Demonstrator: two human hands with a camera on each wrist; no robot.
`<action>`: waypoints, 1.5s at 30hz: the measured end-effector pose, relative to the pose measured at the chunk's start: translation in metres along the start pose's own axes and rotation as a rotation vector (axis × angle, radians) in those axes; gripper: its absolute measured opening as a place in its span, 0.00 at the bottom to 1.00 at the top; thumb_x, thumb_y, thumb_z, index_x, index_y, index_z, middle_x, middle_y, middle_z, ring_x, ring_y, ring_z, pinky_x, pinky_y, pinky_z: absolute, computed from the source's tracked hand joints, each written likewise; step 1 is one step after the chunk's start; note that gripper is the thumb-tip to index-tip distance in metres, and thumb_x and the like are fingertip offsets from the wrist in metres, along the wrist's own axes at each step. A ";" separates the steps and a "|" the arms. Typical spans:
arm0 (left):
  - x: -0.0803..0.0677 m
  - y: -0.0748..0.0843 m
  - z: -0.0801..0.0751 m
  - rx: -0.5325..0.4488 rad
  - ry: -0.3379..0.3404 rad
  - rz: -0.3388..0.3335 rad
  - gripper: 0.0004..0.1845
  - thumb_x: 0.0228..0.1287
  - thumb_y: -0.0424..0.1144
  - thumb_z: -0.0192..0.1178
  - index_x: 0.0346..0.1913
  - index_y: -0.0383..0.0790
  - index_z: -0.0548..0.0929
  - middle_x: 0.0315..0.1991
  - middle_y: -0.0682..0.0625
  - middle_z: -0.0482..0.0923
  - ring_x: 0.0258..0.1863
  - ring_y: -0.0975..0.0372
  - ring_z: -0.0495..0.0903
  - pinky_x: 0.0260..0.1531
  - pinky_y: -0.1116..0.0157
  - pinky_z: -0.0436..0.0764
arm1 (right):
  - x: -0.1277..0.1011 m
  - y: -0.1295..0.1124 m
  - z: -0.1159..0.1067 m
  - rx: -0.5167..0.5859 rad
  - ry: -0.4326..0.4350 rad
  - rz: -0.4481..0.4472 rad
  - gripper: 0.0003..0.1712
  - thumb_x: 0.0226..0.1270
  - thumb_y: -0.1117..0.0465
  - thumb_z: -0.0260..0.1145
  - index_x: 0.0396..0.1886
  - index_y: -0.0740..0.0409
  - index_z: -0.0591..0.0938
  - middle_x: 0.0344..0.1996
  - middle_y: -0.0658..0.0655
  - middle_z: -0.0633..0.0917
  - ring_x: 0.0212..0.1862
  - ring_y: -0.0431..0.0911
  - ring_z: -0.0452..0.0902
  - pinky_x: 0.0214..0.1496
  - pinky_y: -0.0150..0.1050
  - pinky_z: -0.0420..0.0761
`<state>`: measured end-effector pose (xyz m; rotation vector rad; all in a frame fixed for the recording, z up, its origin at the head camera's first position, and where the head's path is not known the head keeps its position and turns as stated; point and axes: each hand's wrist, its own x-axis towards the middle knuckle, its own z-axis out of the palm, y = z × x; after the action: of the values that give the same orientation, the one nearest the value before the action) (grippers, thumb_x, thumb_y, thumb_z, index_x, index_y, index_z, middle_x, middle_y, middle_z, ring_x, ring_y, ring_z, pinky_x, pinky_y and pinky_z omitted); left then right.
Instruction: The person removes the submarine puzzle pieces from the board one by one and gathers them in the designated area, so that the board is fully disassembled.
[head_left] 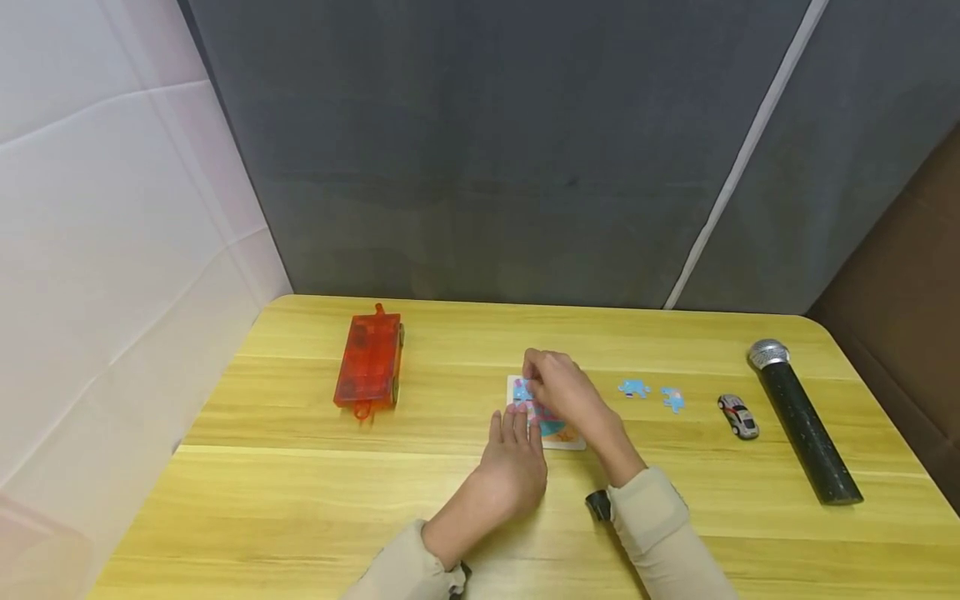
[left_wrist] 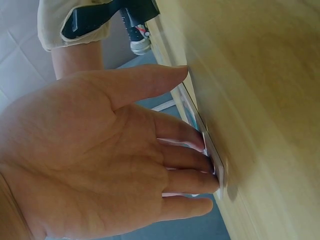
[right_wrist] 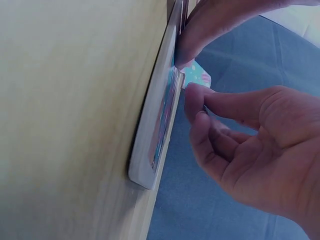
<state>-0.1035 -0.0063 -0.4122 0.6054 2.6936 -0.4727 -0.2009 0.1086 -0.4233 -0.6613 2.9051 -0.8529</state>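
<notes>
Puzzle board lies flat mid-worktop, partly covered by both hands. Left hand rests on the board's near left edge, fingers straight and close together, tips pressing the board rim, thumb stretched out along the worktop. Right hand hovers over the board's far part, fingers curled, thumb and forefinger pinching a small blue puzzle piece just above the board; piece is mostly hidden in the head view. Two loose blue pieces lie right of the board, apart from it. Further right a toy car, then a microphone. Red box sits well left.
</notes>
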 end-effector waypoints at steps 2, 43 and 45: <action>-0.001 0.000 -0.002 0.001 0.000 0.000 0.37 0.86 0.54 0.52 0.87 0.39 0.62 0.88 0.39 0.56 0.88 0.48 0.56 0.87 0.50 0.58 | 0.000 0.001 -0.001 0.027 -0.007 0.001 0.09 0.73 0.76 0.71 0.37 0.61 0.82 0.33 0.58 0.88 0.30 0.44 0.78 0.38 0.38 0.85; 0.002 0.003 0.005 0.002 0.011 -0.017 0.34 0.88 0.52 0.48 0.87 0.41 0.63 0.88 0.40 0.56 0.89 0.48 0.55 0.87 0.52 0.58 | -0.020 0.071 -0.054 -0.112 -0.059 0.401 0.05 0.74 0.68 0.74 0.36 0.62 0.85 0.41 0.63 0.88 0.41 0.54 0.81 0.45 0.57 0.83; 0.001 0.002 0.003 0.000 0.011 -0.019 0.35 0.87 0.53 0.48 0.87 0.42 0.63 0.88 0.40 0.56 0.89 0.48 0.55 0.87 0.52 0.58 | -0.020 0.070 -0.054 -0.126 -0.063 0.414 0.04 0.74 0.68 0.74 0.37 0.62 0.86 0.45 0.65 0.87 0.43 0.56 0.82 0.48 0.61 0.84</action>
<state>-0.1023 -0.0053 -0.4161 0.5847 2.7121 -0.4750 -0.2188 0.1969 -0.4159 -0.0767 2.8943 -0.5902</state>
